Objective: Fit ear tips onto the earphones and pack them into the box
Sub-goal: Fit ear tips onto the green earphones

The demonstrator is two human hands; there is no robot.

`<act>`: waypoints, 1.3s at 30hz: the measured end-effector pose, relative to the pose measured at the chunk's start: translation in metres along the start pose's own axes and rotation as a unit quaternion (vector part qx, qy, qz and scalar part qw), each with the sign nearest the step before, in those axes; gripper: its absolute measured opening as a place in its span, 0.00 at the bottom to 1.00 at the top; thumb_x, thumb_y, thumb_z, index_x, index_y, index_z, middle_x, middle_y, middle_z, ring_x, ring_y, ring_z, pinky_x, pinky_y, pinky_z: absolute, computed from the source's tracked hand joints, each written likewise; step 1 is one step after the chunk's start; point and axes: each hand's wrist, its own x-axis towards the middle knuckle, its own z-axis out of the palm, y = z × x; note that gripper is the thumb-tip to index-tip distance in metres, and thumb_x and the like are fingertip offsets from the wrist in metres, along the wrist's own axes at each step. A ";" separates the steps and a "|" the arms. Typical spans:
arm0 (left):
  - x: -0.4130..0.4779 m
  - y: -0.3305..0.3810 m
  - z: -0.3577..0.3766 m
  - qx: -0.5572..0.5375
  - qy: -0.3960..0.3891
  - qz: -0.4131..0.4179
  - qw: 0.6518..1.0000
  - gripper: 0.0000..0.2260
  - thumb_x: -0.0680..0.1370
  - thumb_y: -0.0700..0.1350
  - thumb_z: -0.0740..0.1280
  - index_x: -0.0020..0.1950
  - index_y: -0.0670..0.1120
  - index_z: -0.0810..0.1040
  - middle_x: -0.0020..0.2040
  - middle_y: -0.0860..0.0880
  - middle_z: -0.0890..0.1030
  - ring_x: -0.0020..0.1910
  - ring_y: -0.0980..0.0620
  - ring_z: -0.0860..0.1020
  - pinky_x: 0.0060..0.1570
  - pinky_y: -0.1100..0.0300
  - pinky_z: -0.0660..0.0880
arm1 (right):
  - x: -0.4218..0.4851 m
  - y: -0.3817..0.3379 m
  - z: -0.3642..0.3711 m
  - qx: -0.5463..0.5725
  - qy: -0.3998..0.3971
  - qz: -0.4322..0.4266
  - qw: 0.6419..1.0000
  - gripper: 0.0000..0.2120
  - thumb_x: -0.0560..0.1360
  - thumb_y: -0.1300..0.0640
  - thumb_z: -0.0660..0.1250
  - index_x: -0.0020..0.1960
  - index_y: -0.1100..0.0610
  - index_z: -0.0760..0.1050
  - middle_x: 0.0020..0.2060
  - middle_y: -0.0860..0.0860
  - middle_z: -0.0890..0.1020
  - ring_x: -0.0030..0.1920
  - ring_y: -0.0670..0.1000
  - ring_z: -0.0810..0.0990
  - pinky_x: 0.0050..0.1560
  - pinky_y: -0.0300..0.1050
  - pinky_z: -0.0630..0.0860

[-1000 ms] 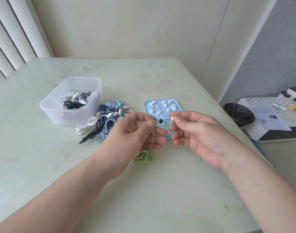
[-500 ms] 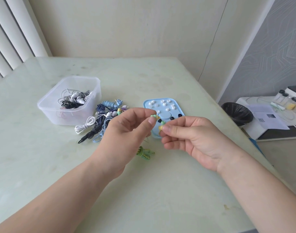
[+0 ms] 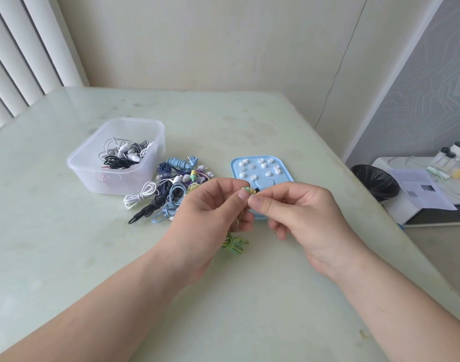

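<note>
Left hand (image 3: pixel 210 205) pinches green earbud (image 3: pixel 245 189) over near edge of blue tray (image 3: pixel 286 165); right hand (image 3: pixel 302 212) pinches its other end. I judge bud light, hard, slick; ear tips (image 3: pixel 263 165) on tray soft, stretchy. Grip bud shell, not cable (image 3: pixel 234 244) hanging nearer me than tray.

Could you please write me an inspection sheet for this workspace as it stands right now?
Surface: pale green table, glossy, with faint stains.
Job's things: clear plastic box holding white and black earphones; pile of coiled earphones beside it; blue tray with white ear tips.
Clutter: nothing seen.
Hands: left hand and right hand both pinch the green-yellow earphone between thumb and fingers, in front of the tray.
Cables: its bundled cable hangs from the left hand down to the table.
Surroundings: black bin, papers on a white unit, vertical blinds.
</note>
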 end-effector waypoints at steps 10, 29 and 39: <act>0.002 -0.002 0.000 -0.001 0.036 -0.038 0.999 0.05 0.82 0.42 0.69 0.51 0.41 0.82 0.39 0.44 0.83 0.32 0.49 0.77 0.32 0.58 0.75 | 0.048 0.016 -0.005 -0.444 0.061 -0.130 0.884 0.03 0.75 0.53 0.73 0.43 0.49 0.84 0.44 0.45 0.79 0.45 0.46 0.79 0.46 0.46 0.77; 0.003 0.003 0.000 -0.005 0.028 -0.057 0.998 0.06 0.82 0.40 0.68 0.54 0.37 0.81 0.43 0.43 0.84 0.34 0.49 0.79 0.33 0.58 0.75 | 0.044 0.008 -0.009 -0.477 0.081 -0.211 0.849 0.05 0.79 0.56 0.70 0.44 0.51 0.81 0.38 0.46 0.81 0.37 0.48 0.75 0.36 0.45 0.73; 0.005 -0.002 -0.004 0.004 0.000 -0.039 0.999 0.06 0.81 0.42 0.70 0.53 0.39 0.82 0.41 0.45 0.83 0.34 0.50 0.78 0.33 0.59 0.75 | 0.012 0.009 -0.004 0.066 0.004 0.049 0.997 0.08 0.71 0.66 0.77 0.50 0.62 0.85 0.39 0.57 0.87 0.34 0.50 0.78 0.31 0.42 0.71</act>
